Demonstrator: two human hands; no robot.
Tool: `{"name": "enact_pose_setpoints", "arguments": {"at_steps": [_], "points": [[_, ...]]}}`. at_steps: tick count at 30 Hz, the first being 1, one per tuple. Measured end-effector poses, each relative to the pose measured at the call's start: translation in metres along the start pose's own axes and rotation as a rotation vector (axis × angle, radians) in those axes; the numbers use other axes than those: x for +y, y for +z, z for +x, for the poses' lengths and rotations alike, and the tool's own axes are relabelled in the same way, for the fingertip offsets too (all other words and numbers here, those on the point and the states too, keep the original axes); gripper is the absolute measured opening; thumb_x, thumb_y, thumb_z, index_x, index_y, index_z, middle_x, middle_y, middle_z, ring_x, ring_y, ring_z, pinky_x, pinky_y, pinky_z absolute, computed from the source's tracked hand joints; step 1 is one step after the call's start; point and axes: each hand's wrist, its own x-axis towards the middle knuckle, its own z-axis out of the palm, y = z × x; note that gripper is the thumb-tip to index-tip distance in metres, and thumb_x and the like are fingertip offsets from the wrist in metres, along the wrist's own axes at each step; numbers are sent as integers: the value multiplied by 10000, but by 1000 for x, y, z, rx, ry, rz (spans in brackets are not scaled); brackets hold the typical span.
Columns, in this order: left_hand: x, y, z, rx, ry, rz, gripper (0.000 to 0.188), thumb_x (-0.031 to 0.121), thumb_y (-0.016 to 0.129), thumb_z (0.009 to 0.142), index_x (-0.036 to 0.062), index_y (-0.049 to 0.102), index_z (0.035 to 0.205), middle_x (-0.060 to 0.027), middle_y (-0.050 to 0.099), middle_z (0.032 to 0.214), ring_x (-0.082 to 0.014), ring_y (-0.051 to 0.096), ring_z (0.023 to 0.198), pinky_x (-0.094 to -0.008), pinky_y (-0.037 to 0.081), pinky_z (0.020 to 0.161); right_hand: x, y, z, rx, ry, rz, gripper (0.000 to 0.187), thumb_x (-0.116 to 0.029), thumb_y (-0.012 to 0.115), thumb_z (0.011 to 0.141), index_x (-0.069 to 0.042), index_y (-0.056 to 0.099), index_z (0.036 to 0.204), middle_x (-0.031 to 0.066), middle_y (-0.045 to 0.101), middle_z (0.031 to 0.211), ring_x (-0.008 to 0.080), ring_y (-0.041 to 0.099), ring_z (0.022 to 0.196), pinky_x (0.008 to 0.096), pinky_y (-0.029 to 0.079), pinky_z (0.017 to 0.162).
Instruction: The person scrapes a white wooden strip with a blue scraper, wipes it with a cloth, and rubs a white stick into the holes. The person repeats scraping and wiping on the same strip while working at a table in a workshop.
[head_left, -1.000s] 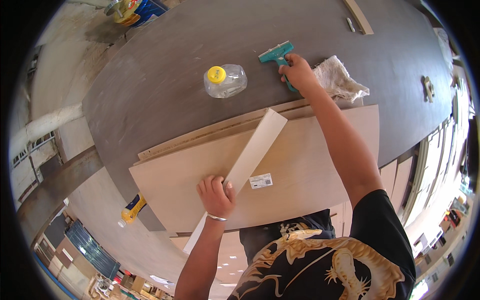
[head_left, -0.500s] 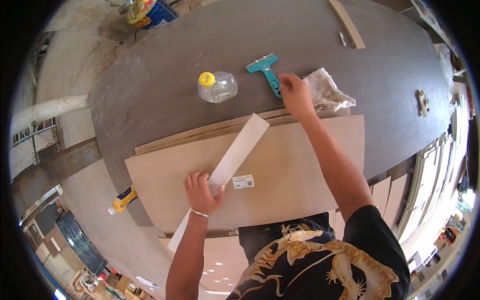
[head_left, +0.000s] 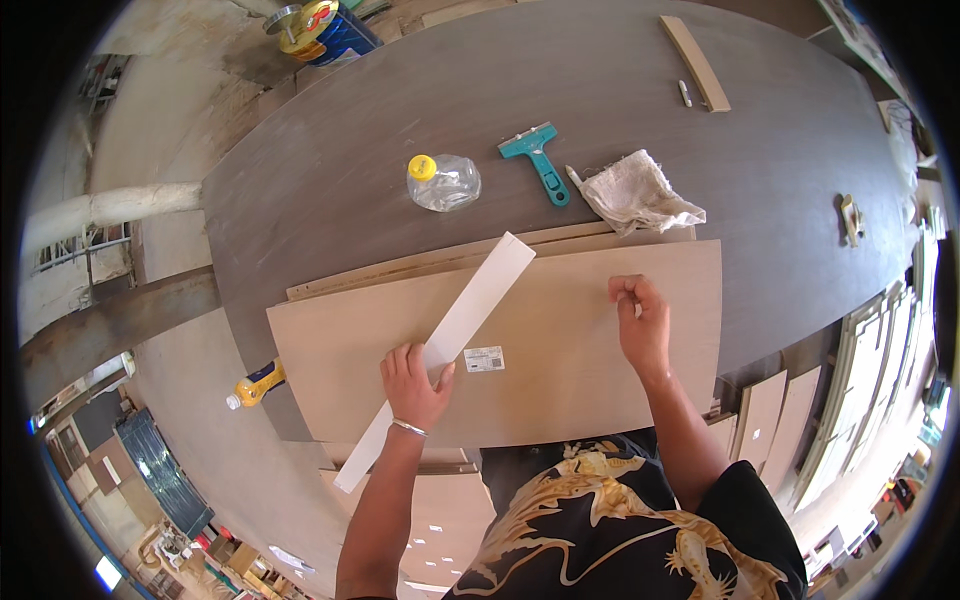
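My left hand (head_left: 415,385) grips a long white strip (head_left: 482,297), its thumb on one edge and its fingers on the other. The strip slants across a light wood-coloured panel (head_left: 585,350) and sticks out past its far and near edges. On the panel, right of the strip, is a small printed label (head_left: 484,359). Over the panel's right half my right hand (head_left: 643,318) is closed with fingers curled; whatever it may pinch is too small to make out. Beyond lie a teal scraper (head_left: 540,165), a white pen (head_left: 574,177) and a crumpled pale rag (head_left: 643,192).
A clear bottle (head_left: 444,185) with a yellow cap lies left of the scraper on the large grey table (head_left: 330,190). A narrow wooden strip (head_left: 696,65) and a small white stick (head_left: 685,93) lie far right. A yellow bottle (head_left: 256,385) is beside the panel's left edge.
My right hand has drawn back from beside the scraper and rag to above the panel, uncovering the pen. My left hand keeps its grip on the strip. The view has shifted slightly.
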Motion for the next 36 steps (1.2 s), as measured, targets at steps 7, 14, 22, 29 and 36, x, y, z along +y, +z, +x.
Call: {"name": "enact_pose_setpoints", "arguments": {"at_steps": [7,14,22,29,36], "points": [[16,8,-14,81,-87,-38,498,232,835,835,28,555,1192,-167,606,1128,-399,579,1038,-529,444,879,10,16,-40,-162,30,-17,124,62,613,956,-3,701,1013,108,685,883,207,622,735,323,495,679],[71,31,-36,170,-12,-71,485,154,811,854,59,602,1281,-162,609,1205,-376,582,1119,-550,452,964,8,20,-58,-173,34,32,127,60,603,961,-8,704,999,107,689,888,203,617,690,324,487,639],[67,38,-50,79,40,-49,698,32,684,892,262,578,1542,-224,505,1518,-444,492,1311,-568,387,1103,20,3,-58,-152,132,-81,171,69,587,957,-23,722,1008,95,703,869,187,630,692,320,496,645],[56,33,-42,38,86,-45,820,-17,656,813,339,573,1547,-214,523,1504,-421,521,1279,-559,413,1079,16,-30,42,149,-81,-286,148,7,632,958,-40,739,1049,120,744,972,277,700,762,366,548,697],[47,29,-22,40,76,-36,833,11,710,786,364,588,1530,-195,514,1518,-422,521,1283,-565,416,1078,0,-1,152,-180,-83,-1119,257,-206,760,871,-69,795,1086,109,754,1217,338,707,1037,475,398,1108]]}}
